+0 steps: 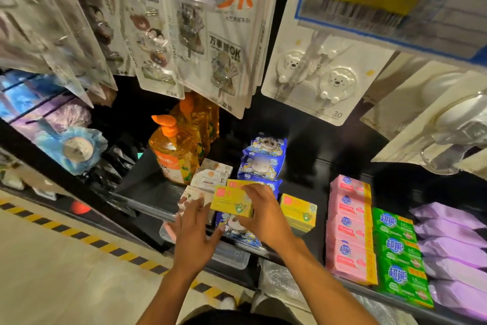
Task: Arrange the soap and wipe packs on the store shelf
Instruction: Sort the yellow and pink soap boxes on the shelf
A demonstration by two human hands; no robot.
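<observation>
The left hand [193,229], fingers straight and slightly spread, reaches the beige wipe packs [210,174] at its 12 o'clock. The right hand [263,215] pinches a yellow soap box [232,203] over the blue wipe packs [261,158]. A second yellow box [297,212] sits at its 3 o'clock.

Right hand [259,215] grips a yellow cardboard soap box [232,202] by its right end, above blue cartoon-printed wipe packs [261,164]. Left hand [193,232] lies flat, fingers straight, just beside the box and over beige wipe packs [210,174]. On the black store shelf [311,174], to the right: a second yellow soap box [299,212], then rows of pink soap packs [347,227] and green soap packs [400,253].
</observation>
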